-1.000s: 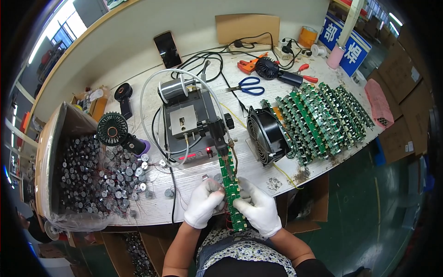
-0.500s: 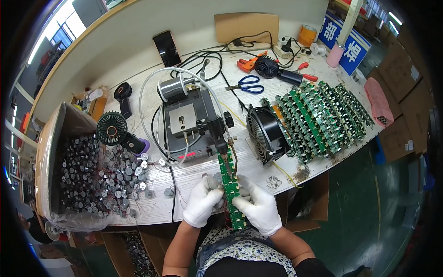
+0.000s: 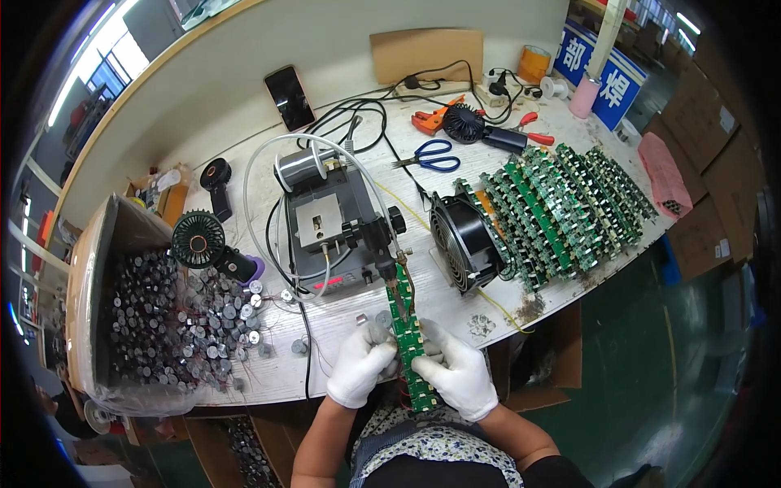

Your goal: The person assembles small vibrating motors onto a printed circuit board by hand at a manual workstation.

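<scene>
A long green circuit board strip runs lengthwise in front of me, its far end under the soldering head. My right hand, in a white glove, grips its right side, thumb on top. Against the left edge, my gloved left hand has its fingers pinched together; what is between them is hidden. Thin red wires show below the board near its close end. Behind stands the grey soldering machine, carrying a solder spool. Small round metal motors lie just beyond my left hand.
Left, a box and heaped small motors flank a handheld fan. A black fan and rows of circuit boards stand right. Scissors, pliers, cables and a phone lie behind.
The whole view has shifted slightly. Both hands still hold their places at the board, which sits nearly the same under the soldering head.
</scene>
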